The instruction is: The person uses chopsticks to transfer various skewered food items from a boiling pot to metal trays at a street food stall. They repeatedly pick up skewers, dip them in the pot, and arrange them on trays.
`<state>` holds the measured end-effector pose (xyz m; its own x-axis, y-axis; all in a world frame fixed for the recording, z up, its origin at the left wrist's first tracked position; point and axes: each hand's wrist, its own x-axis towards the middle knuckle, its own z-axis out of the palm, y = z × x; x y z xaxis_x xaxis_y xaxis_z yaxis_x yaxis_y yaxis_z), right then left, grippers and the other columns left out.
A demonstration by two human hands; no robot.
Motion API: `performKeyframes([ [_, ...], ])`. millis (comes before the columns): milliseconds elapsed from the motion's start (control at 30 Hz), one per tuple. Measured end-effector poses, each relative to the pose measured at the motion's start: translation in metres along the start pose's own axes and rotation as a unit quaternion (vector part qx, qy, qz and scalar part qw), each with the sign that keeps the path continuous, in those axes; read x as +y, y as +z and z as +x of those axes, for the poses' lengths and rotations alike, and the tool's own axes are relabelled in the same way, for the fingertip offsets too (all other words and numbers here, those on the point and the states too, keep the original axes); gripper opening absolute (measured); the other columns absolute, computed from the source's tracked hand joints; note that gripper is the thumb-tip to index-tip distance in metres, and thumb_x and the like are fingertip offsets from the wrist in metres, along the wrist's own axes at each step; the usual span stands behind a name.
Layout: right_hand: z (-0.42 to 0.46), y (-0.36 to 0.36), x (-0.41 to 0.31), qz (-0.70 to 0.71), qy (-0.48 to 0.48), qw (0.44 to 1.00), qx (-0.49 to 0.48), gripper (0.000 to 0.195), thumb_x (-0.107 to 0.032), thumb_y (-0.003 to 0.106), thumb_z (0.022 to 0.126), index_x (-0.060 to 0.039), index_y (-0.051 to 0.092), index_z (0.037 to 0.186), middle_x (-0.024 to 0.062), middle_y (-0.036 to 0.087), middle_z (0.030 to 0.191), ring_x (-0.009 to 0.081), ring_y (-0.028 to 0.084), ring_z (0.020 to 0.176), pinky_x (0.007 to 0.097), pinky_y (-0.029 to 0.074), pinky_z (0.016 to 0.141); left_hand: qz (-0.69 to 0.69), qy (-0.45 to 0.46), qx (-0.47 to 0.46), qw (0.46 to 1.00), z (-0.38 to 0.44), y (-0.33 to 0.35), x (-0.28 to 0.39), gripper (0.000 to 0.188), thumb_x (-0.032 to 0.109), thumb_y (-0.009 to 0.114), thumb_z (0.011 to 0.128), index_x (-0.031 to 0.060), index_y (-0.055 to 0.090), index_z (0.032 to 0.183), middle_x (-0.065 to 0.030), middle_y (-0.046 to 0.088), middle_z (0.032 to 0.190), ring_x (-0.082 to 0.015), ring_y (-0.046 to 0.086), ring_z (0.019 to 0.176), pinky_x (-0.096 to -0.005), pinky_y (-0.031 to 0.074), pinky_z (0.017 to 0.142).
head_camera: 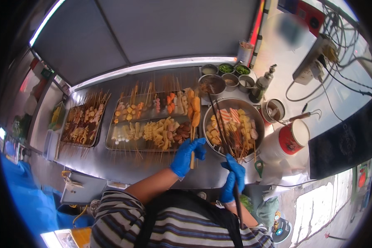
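Gloved in blue, my left hand (188, 157) is shut on the lower sticks of a few food skewers (194, 113), whose orange-brown pieces point away from me over the right end of the divided tray (108, 136). My right hand (233, 179), also in a blue glove, grips a pair of long dark chopsticks (220, 124). Their far ends reach across the left side of the round metal pot (261, 119) towards a bowl of sauce (211, 84). In the pot lie yellowish cubes, striped pink-and-white slices and skewers with their sticks towards me.
A smaller skewer tray (96, 141) stands at the left. Behind the pot are small bowls, some with chopped greens (225, 68), and a dark bottle (259, 90). To the right are a wire strainer (273, 110), a red-and-white tub (294, 136) and a power strip (310, 62) with cables.
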<state>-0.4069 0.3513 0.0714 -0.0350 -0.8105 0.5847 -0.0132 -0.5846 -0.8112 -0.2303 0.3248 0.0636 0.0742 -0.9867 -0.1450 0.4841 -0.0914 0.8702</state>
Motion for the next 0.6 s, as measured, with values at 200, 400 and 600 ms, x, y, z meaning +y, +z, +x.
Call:
performKeyframes([
  [200, 0.003, 0.104, 0.014, 0.045, -0.023, 0.998, -0.038, 0.034, -0.020, 0.040, 0.095, 0.0018, 0.049, 0.120, 0.0131, 0.053, 0.109, 0.0196, 0.055, 0.090, 0.0301, 0.044, 0.078, -0.104, 0.001, 0.003, 0.995, -0.018, -0.018, 0.009, 0.032, 0.031, 0.048, 0.093, 0.0057, 0.054, 0.111, -0.0022, 0.057, 0.097, -0.0122, 0.054, 0.094, -0.0271, 0.044, 0.080],
  [400, -0.012, 0.191, 0.003, 0.019, 0.026, 0.997, -0.068, 0.034, -0.020, 0.036, 0.096, 0.0011, 0.050, 0.120, 0.0089, 0.053, 0.100, 0.0162, 0.051, 0.086, 0.0279, 0.042, 0.076, -0.063, -0.023, -0.012, 0.998, -0.036, -0.096, 0.044, 0.033, 0.022, 0.047, 0.094, 0.0053, 0.048, 0.122, -0.0054, 0.058, 0.108, -0.0135, 0.056, 0.097, -0.0266, 0.046, 0.081],
  [600, -0.009, 0.237, 0.027, 0.037, 0.201, 0.974, 0.099, 0.037, -0.025, 0.035, 0.095, -0.0013, 0.056, 0.113, 0.0025, 0.053, 0.084, 0.0095, 0.047, 0.069, 0.0242, 0.039, 0.066, -0.010, -0.011, -0.072, 0.997, -0.041, -0.223, 0.081, 0.046, 0.017, 0.043, 0.095, 0.0063, 0.028, 0.137, -0.0095, 0.055, 0.121, -0.0175, 0.059, 0.099, -0.0279, 0.048, 0.075],
])
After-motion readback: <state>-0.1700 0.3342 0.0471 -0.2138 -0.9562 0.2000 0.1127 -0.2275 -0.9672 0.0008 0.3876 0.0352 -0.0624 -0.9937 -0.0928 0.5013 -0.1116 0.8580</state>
